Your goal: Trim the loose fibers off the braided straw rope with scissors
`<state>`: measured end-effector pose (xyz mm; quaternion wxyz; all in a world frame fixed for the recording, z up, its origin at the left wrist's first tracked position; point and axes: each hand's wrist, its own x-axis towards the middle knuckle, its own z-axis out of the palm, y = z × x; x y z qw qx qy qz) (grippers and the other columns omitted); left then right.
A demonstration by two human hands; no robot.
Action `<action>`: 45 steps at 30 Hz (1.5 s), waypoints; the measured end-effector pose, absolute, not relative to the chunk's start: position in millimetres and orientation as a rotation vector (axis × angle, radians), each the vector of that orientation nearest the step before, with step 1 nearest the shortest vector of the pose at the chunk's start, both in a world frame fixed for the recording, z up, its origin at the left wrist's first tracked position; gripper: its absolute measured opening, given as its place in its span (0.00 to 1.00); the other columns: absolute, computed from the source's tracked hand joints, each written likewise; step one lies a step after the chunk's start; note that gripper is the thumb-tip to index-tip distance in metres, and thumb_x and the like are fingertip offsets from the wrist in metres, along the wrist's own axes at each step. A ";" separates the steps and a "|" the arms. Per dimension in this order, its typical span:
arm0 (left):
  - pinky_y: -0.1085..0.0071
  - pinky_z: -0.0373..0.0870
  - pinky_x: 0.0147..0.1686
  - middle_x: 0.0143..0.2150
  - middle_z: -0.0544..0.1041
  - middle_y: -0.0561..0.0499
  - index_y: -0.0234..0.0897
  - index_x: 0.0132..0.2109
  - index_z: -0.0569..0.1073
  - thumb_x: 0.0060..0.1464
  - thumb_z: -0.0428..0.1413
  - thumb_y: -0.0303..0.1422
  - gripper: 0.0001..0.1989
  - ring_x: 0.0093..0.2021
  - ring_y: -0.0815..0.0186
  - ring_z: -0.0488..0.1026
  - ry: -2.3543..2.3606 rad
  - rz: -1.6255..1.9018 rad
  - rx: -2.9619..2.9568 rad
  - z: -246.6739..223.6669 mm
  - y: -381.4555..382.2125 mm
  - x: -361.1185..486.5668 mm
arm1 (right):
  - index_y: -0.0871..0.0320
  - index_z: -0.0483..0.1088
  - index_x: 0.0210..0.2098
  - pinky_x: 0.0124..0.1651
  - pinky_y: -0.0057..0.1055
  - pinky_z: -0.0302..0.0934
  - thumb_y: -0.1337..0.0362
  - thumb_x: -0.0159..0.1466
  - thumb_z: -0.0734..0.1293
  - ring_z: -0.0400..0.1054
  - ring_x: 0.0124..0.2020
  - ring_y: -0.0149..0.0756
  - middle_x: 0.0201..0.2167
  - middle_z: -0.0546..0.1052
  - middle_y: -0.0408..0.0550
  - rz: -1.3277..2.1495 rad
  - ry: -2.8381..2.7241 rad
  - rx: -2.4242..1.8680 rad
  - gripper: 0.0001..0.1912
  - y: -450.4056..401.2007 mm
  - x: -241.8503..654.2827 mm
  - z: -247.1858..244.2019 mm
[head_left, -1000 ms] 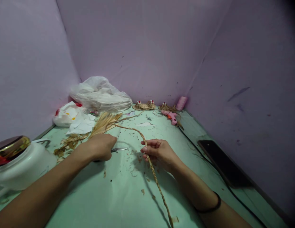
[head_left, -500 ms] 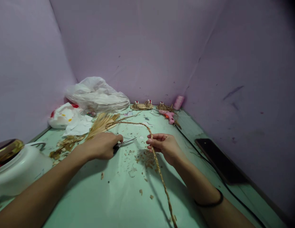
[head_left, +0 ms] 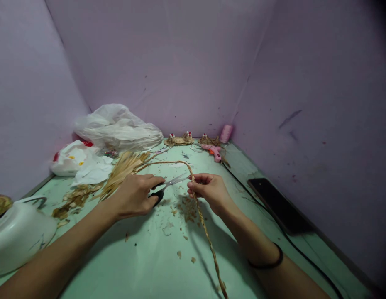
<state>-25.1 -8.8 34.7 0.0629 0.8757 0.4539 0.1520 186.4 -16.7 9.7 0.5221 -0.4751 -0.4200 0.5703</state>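
My left hand (head_left: 137, 196) grips a pair of scissors (head_left: 171, 182) by its black handles, fingers in the loops. The slim metal blades point right and reach close to the braided cord (head_left: 201, 218). Between thumb and fingertips, my right hand (head_left: 208, 189) pinches this tan plant-fibre braid. From the pinch, the braid curves back left toward a bundle of dry straw strips (head_left: 123, 168), and its other end runs down past the near edge of the view. Small fibre scraps (head_left: 189, 207) lie on the table below the hands.
A pink glue gun (head_left: 213, 151), a pink thread spool (head_left: 226, 133) and small woven pieces (head_left: 179, 140) stand at the back. White plastic bags (head_left: 118, 126) fill the back left. A white pot (head_left: 21, 236) sits left; a black phone (head_left: 280, 205) and a cable (head_left: 308, 259) lie right.
My left hand has brought the scissors up, their blades now beside the braid near my right fingertips. My right hand keeps its pinch. The whole view has shifted slightly.
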 end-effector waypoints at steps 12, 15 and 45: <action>0.70 0.61 0.24 0.35 0.76 0.49 0.38 0.50 0.68 0.48 0.48 0.29 0.20 0.31 0.62 0.73 1.402 0.435 3.084 15.3 -8.3 -23.6 | 0.64 0.71 0.24 0.21 0.25 0.63 0.69 0.40 0.72 0.66 0.16 0.27 0.16 0.71 0.40 1.396 -0.968 -1.149 0.10 -18.9 183.9 12.8; 0.70 0.61 0.24 0.34 0.77 0.49 0.37 0.50 0.67 0.48 0.47 0.28 0.20 0.29 0.62 0.73 1.364 0.429 3.059 12.5 -6.9 -23.5 | 0.63 0.71 0.24 0.21 0.25 0.63 0.69 0.40 0.72 0.66 0.17 0.27 0.16 0.71 0.40 1.396 -0.971 -1.139 0.10 -19.0 183.9 12.7; 0.75 0.48 0.19 0.16 0.62 0.54 0.34 0.21 0.67 0.49 0.46 0.45 0.19 0.18 0.72 0.56 1.328 0.511 2.003 30.6 -12.0 -3.7 | 0.62 0.69 0.22 0.21 0.25 0.59 0.62 0.39 0.74 0.64 0.15 0.26 0.14 0.69 0.38 1.632 -1.044 -1.086 0.13 -37.5 154.7 -3.0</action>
